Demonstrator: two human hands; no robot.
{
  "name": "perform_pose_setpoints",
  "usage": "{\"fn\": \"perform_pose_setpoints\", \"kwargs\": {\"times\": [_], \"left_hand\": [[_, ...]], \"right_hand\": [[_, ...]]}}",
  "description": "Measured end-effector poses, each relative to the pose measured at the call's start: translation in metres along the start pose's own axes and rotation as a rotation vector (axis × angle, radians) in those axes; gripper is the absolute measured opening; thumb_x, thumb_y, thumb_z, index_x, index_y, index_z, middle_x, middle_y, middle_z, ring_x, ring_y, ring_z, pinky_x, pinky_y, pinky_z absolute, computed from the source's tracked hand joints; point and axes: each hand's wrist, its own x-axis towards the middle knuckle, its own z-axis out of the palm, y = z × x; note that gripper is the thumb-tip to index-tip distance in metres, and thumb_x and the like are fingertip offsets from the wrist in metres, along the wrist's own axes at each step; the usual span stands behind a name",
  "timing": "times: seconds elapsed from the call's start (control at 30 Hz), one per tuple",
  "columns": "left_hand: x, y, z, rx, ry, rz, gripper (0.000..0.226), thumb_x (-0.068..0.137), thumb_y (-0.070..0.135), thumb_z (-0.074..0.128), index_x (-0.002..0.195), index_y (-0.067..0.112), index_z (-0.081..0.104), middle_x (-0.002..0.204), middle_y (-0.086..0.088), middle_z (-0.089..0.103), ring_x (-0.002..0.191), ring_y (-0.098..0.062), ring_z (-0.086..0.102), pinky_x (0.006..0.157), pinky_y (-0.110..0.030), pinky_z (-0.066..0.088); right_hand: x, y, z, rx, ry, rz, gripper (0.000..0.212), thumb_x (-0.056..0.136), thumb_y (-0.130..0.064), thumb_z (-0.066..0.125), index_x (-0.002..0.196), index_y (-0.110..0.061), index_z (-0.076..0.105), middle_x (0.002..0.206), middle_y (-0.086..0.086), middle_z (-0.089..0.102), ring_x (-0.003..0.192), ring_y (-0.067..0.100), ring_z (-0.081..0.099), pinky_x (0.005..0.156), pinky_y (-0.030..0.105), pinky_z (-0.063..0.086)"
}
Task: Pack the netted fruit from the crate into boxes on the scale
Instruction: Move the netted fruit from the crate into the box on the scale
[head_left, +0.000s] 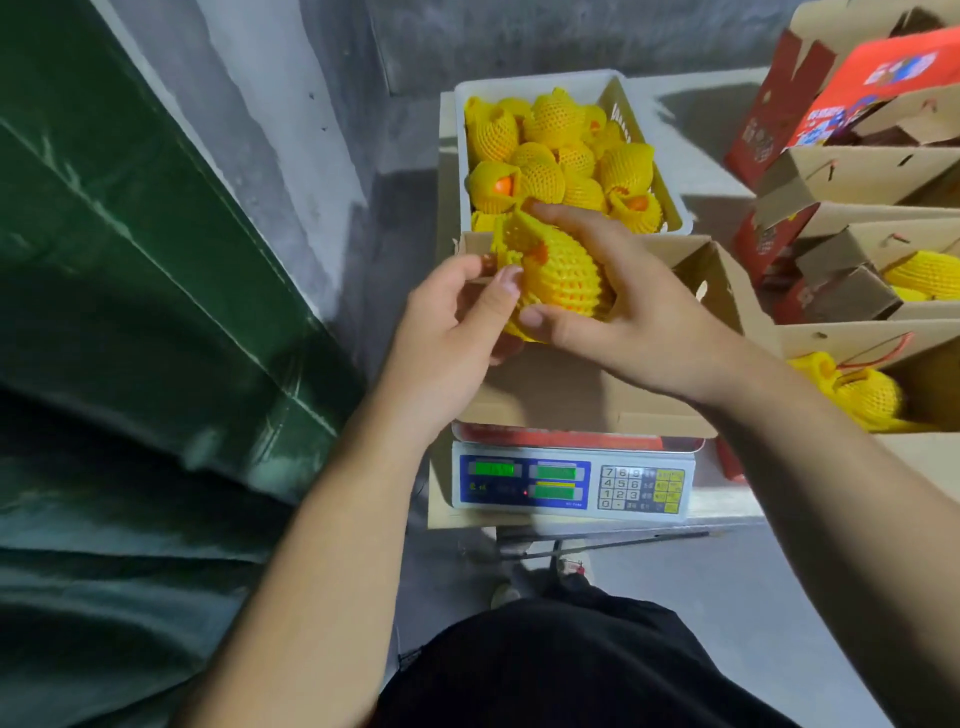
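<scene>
Left hand (457, 312) and right hand (618, 306) both grip one fruit (558, 275) mid-frame, above the box (571, 395). Loose net could slip off, dropping it past the scale (571, 480).

A bare grey concrete wall (291, 104) rises at the back, streaked with paler patches. Against it on the left leans a large dark green tarpaulin (130, 312), creased and shiny where the light catches its folds. The floor (701, 582) is smooth grey concrete, with a thin dark rod (613, 543) lying on it just below the table's near edge. The pale table (711, 156) runs toward the back wall, its far right part brightly lit.
</scene>
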Motion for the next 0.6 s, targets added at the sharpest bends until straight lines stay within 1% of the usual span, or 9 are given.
{"fn": "perform_pose_setpoints", "kwargs": {"times": [0.07, 0.13, 0.2, 0.27, 0.3, 0.33, 0.43, 0.53, 0.6], "left_hand": [[-0.005, -0.003, -0.001, 0.006, 0.008, -0.041, 0.031, 0.099, 0.05, 0.061, 0.117, 0.026, 0.069, 0.106, 0.003, 0.076, 0.098, -0.013, 0.073, 0.073, -0.031, 0.06], [-0.009, -0.004, -0.002, 0.008, 0.001, -0.073, 0.029, 0.103, 0.045, 0.061, 0.12, 0.023, 0.068, 0.104, 0.004, 0.076, 0.095, -0.009, 0.073, 0.072, -0.028, 0.061], [-0.01, -0.005, -0.004, 0.045, 0.012, -0.069, 0.025, 0.106, 0.04, 0.058, 0.123, 0.024, 0.068, 0.101, 0.01, 0.076, 0.089, -0.001, 0.072, 0.068, -0.021, 0.058], [-0.012, -0.005, -0.006, 0.092, 0.037, -0.053, 0.026, 0.107, 0.039, 0.056, 0.124, 0.024, 0.068, 0.098, 0.014, 0.077, 0.084, 0.001, 0.072, 0.066, -0.017, 0.054], [-0.013, -0.005, -0.007, 0.109, 0.052, -0.053, 0.027, 0.107, 0.042, 0.055, 0.124, 0.026, 0.068, 0.099, 0.015, 0.077, 0.083, -0.001, 0.073, 0.067, -0.018, 0.054], [-0.014, -0.005, -0.009, 0.125, 0.067, -0.057, 0.028, 0.105, 0.046, 0.055, 0.123, 0.03, 0.069, 0.101, 0.016, 0.076, 0.084, -0.004, 0.074, 0.07, -0.022, 0.056], [-0.016, -0.006, -0.013, 0.137, 0.097, -0.068, 0.022, 0.096, 0.051, 0.057, 0.111, 0.041, 0.069, 0.106, 0.016, 0.074, 0.098, -0.012, 0.073, 0.086, -0.034, 0.057], [-0.016, -0.006, -0.017, 0.154, 0.099, -0.083, 0.016, 0.093, 0.048, 0.058, 0.107, 0.047, 0.067, 0.109, 0.019, 0.073, 0.105, -0.011, 0.071, 0.09, -0.034, 0.055], [-0.016, -0.006, -0.019, 0.186, 0.092, -0.082, 0.015, 0.096, 0.047, 0.058, 0.109, 0.049, 0.066, 0.113, 0.022, 0.072, 0.107, -0.009, 0.07, 0.093, -0.035, 0.056]], "right_hand": [[-0.004, -0.002, 0.008, 0.003, -0.037, 0.006, 0.083, 0.085, -0.044, 0.079, 0.154, -0.018, 0.041, 0.146, -0.003, 0.054, 0.134, 0.005, 0.05, 0.113, 0.025, 0.04], [-0.007, -0.004, 0.013, -0.005, -0.022, 0.013, 0.081, 0.084, -0.043, 0.081, 0.152, -0.02, 0.044, 0.145, -0.008, 0.055, 0.133, 0.001, 0.051, 0.112, 0.023, 0.041], [-0.005, -0.004, 0.016, 0.002, 0.013, 0.013, 0.078, 0.084, -0.04, 0.083, 0.15, -0.018, 0.048, 0.142, -0.007, 0.058, 0.131, 0.002, 0.053, 0.112, 0.028, 0.043], [0.001, -0.002, 0.017, 0.008, 0.042, 0.039, 0.077, 0.084, -0.042, 0.083, 0.148, -0.018, 0.049, 0.138, -0.005, 0.061, 0.127, 0.006, 0.057, 0.109, 0.036, 0.047], [0.005, -0.001, 0.017, 0.01, 0.053, 0.06, 0.076, 0.085, -0.044, 0.083, 0.148, -0.019, 0.048, 0.135, -0.004, 0.062, 0.124, 0.008, 0.059, 0.106, 0.039, 0.049], [0.009, 0.0, 0.018, 0.009, 0.068, 0.084, 0.075, 0.086, -0.046, 0.082, 0.147, -0.02, 0.048, 0.133, -0.004, 0.063, 0.121, 0.009, 0.061, 0.104, 0.041, 0.051], [0.024, 0.004, 0.018, -0.051, 0.131, 0.163, 0.074, 0.085, -0.052, 0.08, 0.145, -0.023, 0.048, 0.128, 0.0, 0.065, 0.116, 0.018, 0.064, 0.1, 0.046, 0.052], [0.039, 0.011, 0.02, -0.17, 0.157, 0.234, 0.077, 0.084, -0.053, 0.079, 0.147, -0.022, 0.048, 0.136, 0.006, 0.062, 0.122, 0.026, 0.06, 0.103, 0.047, 0.049], [0.048, 0.015, 0.023, -0.234, 0.149, 0.27, 0.079, 0.084, -0.052, 0.079, 0.149, -0.022, 0.045, 0.142, 0.009, 0.058, 0.126, 0.03, 0.057, 0.105, 0.047, 0.048]]}}
